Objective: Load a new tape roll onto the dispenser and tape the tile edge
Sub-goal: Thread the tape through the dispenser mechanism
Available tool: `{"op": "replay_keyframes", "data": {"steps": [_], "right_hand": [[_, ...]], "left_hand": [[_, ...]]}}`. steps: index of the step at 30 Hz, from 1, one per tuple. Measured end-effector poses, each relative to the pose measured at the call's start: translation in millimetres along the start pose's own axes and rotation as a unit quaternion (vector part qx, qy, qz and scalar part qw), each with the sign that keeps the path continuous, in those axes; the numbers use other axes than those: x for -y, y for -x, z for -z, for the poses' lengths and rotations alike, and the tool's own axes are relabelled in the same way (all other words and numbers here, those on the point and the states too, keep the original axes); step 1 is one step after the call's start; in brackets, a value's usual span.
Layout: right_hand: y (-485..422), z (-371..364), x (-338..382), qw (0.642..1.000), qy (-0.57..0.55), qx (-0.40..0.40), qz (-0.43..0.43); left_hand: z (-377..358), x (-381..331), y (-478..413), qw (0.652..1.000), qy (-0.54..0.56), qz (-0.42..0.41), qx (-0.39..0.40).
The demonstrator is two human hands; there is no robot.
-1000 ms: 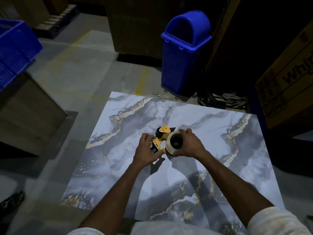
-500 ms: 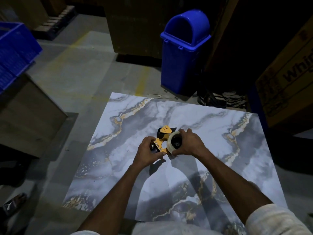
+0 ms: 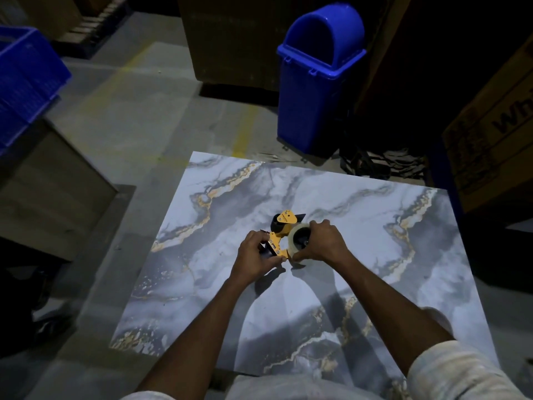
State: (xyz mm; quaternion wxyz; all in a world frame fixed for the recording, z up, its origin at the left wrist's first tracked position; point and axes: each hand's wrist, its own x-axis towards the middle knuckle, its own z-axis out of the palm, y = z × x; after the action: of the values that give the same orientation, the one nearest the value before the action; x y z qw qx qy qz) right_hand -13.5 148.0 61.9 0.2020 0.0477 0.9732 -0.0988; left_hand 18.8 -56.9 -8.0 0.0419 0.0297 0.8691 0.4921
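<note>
A large marble-patterned tile [image 3: 360, 215] lies flat on the floor in front of me. Above its middle I hold a yellow and black tape dispenser [image 3: 281, 229]. My left hand [image 3: 255, 256] grips the dispenser's black handle end. My right hand [image 3: 324, 242] is wrapped around a pale tape roll [image 3: 298, 239] that sits against the dispenser's right side; its dark core faces me. Whether the roll is seated on the dispenser's hub is hidden by my fingers.
A blue swing-lid bin [image 3: 320, 79] stands just beyond the tile's far edge. A blue crate [image 3: 26, 82] rests on a wooden box [image 3: 52, 192] at the left. A printed cardboard carton [image 3: 493, 134] is at the right. A dark shoe [image 3: 43, 321] shows at lower left.
My hands and the dispenser stay nearly in place over the tile's middle. The roll has turned slightly against the dispenser, and my left fingers have shifted on the handle.
</note>
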Motion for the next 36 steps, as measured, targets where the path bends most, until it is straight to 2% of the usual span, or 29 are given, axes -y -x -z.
{"op": "replay_keyframes", "data": {"steps": [4,8,10,17,26,28,30,32,34,36], "right_hand": [[-1,-7,-1,0.999,0.017,0.021,0.024],[-6,-1,-8,0.988,0.070,0.044,0.132],[-8,2,-11,0.983,0.083,0.055,0.153],[0,-8,-16,0.993,-0.019,0.019,0.117],[32,-41,-25,0.985,-0.138,-0.086,0.052],[38,-48,-25,0.979,-0.169,-0.112,0.037],[42,-51,-27,0.975,-0.191,-0.111,0.017],[44,-53,-30,0.973,-0.203,-0.106,0.001],[44,-54,-34,0.974,-0.202,-0.100,-0.006],[43,-54,-39,0.974,-0.211,-0.082,-0.010]], "left_hand": [[-1,4,-1,1.000,0.007,0.001,0.003],[3,1,-2,1.000,0.020,-0.006,0.006],[4,1,-2,1.000,0.025,-0.011,0.005],[3,1,-1,0.999,0.017,0.010,0.029],[3,-1,3,0.994,0.087,0.048,0.033],[1,-6,5,0.993,0.088,0.070,0.037],[2,-16,5,0.985,0.107,0.128,0.036],[9,-24,3,0.973,0.093,0.199,0.070],[17,-30,1,0.954,0.066,0.242,0.164],[22,-38,1,0.927,0.105,0.275,0.231]]}}
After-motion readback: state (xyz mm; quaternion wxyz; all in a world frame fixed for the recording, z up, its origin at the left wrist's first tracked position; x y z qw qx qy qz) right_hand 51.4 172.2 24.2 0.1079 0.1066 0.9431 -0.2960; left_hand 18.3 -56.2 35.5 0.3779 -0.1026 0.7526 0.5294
